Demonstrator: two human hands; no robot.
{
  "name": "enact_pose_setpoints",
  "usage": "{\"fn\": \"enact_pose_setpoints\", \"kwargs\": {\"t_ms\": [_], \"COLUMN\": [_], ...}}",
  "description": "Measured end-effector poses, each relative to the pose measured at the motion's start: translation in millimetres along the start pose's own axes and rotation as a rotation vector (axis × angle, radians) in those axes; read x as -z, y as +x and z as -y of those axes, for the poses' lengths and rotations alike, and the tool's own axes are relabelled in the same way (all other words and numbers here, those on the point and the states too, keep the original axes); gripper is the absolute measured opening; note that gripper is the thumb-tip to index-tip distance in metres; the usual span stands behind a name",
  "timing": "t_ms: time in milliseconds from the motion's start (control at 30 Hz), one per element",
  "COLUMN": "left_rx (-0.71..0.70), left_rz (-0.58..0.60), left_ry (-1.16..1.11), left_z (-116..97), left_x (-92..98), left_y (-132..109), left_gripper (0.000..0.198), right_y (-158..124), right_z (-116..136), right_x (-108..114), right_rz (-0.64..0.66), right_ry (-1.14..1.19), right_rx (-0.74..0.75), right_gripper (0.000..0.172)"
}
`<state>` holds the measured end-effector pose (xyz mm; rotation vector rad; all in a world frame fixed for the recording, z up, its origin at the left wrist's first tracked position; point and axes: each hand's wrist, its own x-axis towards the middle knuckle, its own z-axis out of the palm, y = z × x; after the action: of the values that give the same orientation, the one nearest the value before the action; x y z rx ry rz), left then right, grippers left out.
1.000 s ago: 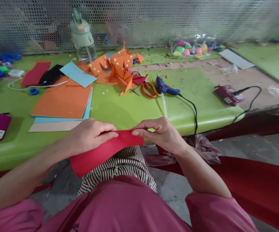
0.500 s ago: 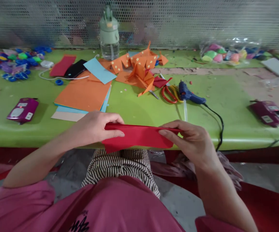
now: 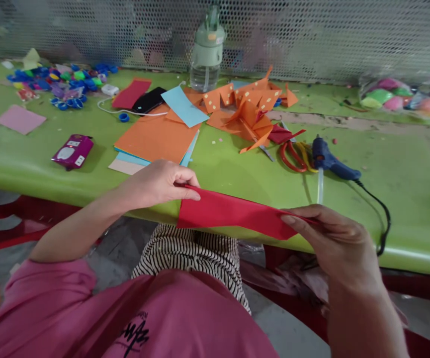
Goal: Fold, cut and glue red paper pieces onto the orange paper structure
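Note:
A red sheet of paper (image 3: 233,211), folded along its upper edge, stretches between my two hands above the table's front edge. My left hand (image 3: 158,184) pinches its upper left corner between thumb and fingers. At the other end, my right hand (image 3: 334,231) grips the upper right corner the same way. Behind my left hand lies a stack of orange paper (image 3: 155,136) with blue and pale sheets under it. Folded orange paper pieces (image 3: 252,119) sit farther back, near scissors with red handles (image 3: 293,158).
A blue glue gun (image 3: 330,159) trails its black cord over the right front edge. A water bottle (image 3: 207,54) stands against the perforated panel. Purple box (image 3: 73,151), pink paper (image 3: 21,119), small colourful pieces (image 3: 61,82) and a bag of bright items (image 3: 393,94) lie around.
My view has turned to the left, so the table's things appear farther right. The red paper now slants, its right end lower, and more of its length shows between my hands.

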<state>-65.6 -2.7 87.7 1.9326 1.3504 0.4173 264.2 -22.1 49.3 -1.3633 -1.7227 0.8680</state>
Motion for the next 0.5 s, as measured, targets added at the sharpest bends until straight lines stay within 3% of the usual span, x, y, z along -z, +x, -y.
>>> {"fn": "enact_pose_setpoints", "kwargs": {"t_ms": [300, 400, 500], "left_rx": [-0.017, -0.069, -0.117], "left_rz": [0.020, 0.001, 0.005], "left_ry": [0.065, 0.166, 0.288], "left_z": [-4, -13, -24], "left_x": [1.0, -2.3, -7.8], "left_y": [-2, -1, 3], "left_gripper": [0.030, 0.040, 0.037], "right_y": [0, 1, 0], "right_z": [0, 0, 2], "right_x": [-5, -8, -12], "right_rz": [-0.063, -0.039, 0.010], "right_ry": [0.000, -0.005, -0.011], "right_rx": [-0.073, -0.048, 0.000], "right_gripper": [0.019, 0.021, 0.019]}}
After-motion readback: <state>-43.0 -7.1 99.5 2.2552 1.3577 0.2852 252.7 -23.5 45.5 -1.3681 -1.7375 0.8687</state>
